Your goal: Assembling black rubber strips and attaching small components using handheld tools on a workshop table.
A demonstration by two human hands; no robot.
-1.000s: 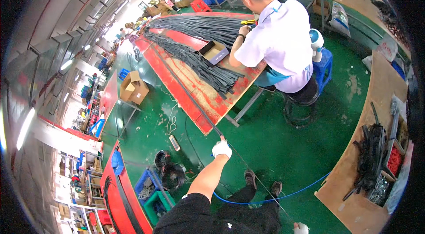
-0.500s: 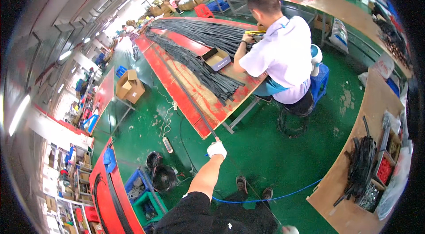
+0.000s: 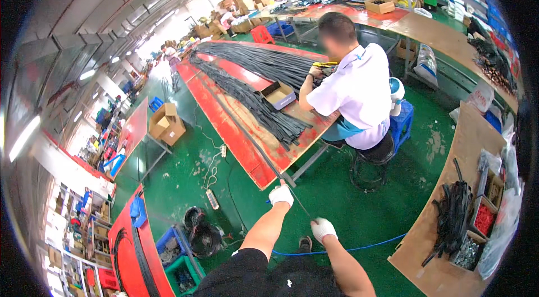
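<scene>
My left hand (image 3: 281,195), in a white glove, is closed at the near corner of the red table. In its fingers is the end of a long black strip (image 3: 241,130), which lies along the table's left edge; whether it is a tube or flat I cannot tell. Lower and to the right, my right hand (image 3: 323,229), also gloved, is closed around a thin dark cord (image 3: 301,205). That cord stretches between my two hands. Long bundles of black strips (image 3: 252,97) cover much of the red table (image 3: 233,148), with an open cardboard box (image 3: 279,95) among them.
A co-worker (image 3: 356,89) sits at the table's right side, holding a yellow-handled tool (image 3: 324,64). A blue hose (image 3: 359,250) crosses the green floor by my feet. A power strip (image 3: 212,199) and black buckets (image 3: 205,232) stand left. A brown bench (image 3: 415,257) curves along the right.
My right hand has come up from the lower edge toward my left hand, with the cord now between them. The left hand stays at the table corner; the whole view has shifted slightly.
</scene>
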